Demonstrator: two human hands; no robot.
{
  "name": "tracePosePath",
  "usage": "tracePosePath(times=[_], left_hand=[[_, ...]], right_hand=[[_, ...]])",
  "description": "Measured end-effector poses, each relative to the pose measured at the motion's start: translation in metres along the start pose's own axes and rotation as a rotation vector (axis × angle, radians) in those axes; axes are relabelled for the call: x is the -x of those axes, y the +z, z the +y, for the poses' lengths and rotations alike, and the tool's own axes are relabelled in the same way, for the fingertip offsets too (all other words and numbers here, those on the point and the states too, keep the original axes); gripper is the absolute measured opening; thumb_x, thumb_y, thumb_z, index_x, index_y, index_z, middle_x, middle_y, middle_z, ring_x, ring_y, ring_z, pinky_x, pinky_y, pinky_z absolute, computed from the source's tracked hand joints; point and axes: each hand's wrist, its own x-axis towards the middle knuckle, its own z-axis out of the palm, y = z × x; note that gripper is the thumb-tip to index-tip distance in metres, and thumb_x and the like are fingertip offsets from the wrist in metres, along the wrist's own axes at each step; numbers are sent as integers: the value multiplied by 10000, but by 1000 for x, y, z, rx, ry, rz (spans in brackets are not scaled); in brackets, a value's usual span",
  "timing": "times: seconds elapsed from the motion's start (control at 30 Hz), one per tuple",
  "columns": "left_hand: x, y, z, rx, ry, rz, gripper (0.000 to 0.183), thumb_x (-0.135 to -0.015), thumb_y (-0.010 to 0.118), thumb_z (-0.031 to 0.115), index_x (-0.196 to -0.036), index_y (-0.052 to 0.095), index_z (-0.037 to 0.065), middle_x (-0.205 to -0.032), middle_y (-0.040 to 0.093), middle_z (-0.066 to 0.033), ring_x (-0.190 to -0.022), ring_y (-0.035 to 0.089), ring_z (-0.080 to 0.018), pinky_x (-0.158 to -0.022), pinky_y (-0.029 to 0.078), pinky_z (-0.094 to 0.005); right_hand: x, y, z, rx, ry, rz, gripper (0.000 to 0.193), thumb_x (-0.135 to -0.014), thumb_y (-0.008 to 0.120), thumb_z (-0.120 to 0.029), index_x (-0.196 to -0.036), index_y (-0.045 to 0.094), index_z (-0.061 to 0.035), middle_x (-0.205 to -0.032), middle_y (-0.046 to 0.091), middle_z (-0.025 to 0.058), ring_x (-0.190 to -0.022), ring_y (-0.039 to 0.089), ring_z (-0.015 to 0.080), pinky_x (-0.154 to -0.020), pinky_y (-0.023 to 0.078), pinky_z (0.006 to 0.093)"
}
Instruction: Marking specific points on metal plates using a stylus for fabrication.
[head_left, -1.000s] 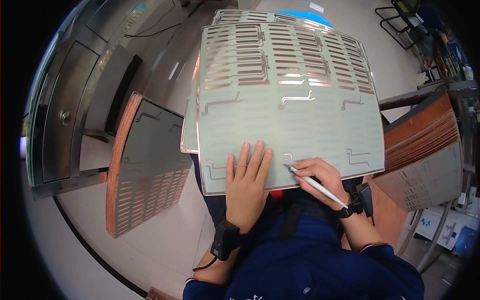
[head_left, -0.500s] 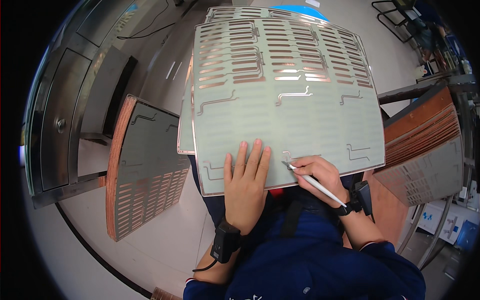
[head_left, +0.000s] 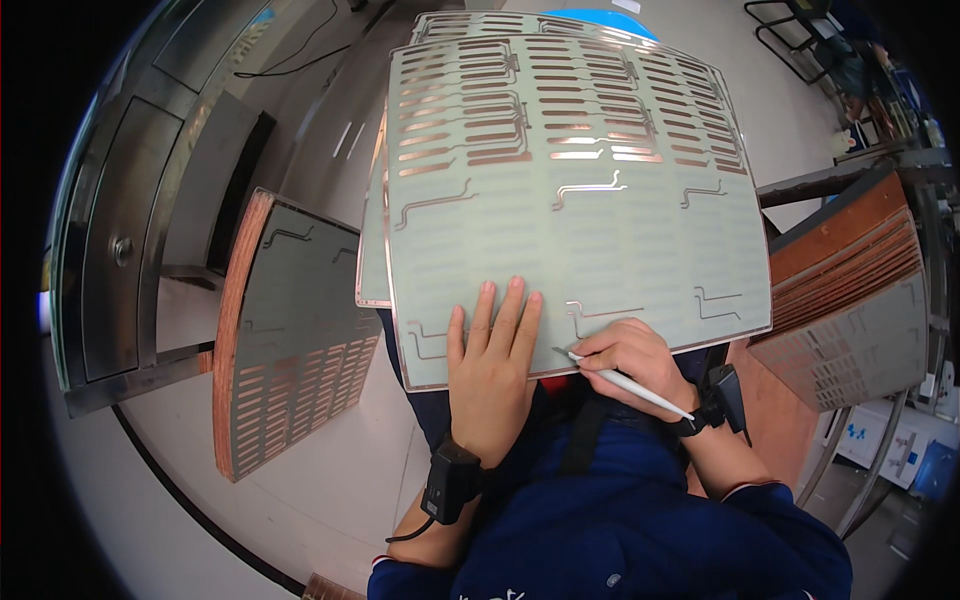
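Note:
A large pale green circuit board panel [head_left: 600, 250] with copper traces lies in front of me, its near edge by my waist. My left hand [head_left: 492, 350] rests flat on its near left part, fingers stretched out and slightly spread. In my right hand [head_left: 630, 358] is a white craft knife [head_left: 645, 390], held like a pen. Its dark pointed blade reaches the panel just below a thin copper trace [head_left: 575, 315] near the front edge. Whether the tip touches the surface I cannot tell. Other panels [head_left: 372, 270] stick out beneath and behind this one.
On the left, a thick stack of similar panels [head_left: 290, 350] stands on edge beside a metal cabinet [head_left: 120, 240]. More copper-edged panels [head_left: 840, 300] lean on a rack at the right. Beyond the far edge shows a blue object [head_left: 600, 22]. A cable [head_left: 290, 75] lies at the upper left.
My right hand and the craft knife have moved a little nearer to me and left, so the tip has come off the copper trace. My left hand stays in place.

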Motion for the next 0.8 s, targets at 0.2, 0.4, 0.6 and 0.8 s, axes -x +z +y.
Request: tracePosePath(times=[0.2, 0.4, 0.6, 0.8], left_hand=[[0, 1, -1, 3, 0, 6, 789, -692, 692, -19, -1435, 467, 119, -1506, 433, -77, -1409, 374, -306, -1143, 257, -522], [0, 0, 1, 6, -6, -3, 788, -694, 689, -26, -1436, 467, 118, -1506, 433, -76, -1410, 373, -307, -1144, 257, -522], [0, -1, 1, 2, -11, -11, 795, -688, 694, -28, -1435, 467, 117, -1507, 433, -74, -1410, 373, -307, -1144, 258, -521], [-1, -2, 1, -1, -8, -19, 790, -690, 703, -10, -1433, 469, 119, -1506, 433, -74, -1408, 375, -305, -1143, 261, -521]], right_hand=[[1, 1, 2, 10, -4, 5, 200, -747, 769, -23, -896, 643, -68, -982, 707, 53, -876, 677, 228, -793, 522, 356], [3, 3, 2, 26, -12, 23, 207, -745, 766, -9, -902, 645, -66, -985, 704, 55, -871, 675, 230, -787, 523, 355], [1, 3, 2, 21, -26, 28, 213, -739, 766, 4, -902, 646, -60, -982, 702, 63, -866, 672, 240, -767, 526, 346], [7, -5, 1, -4, 84, 81, 188, -730, 758, 20, -881, 662, -37, -974, 703, 88, -888, 678, 262, -779, 534, 352]])
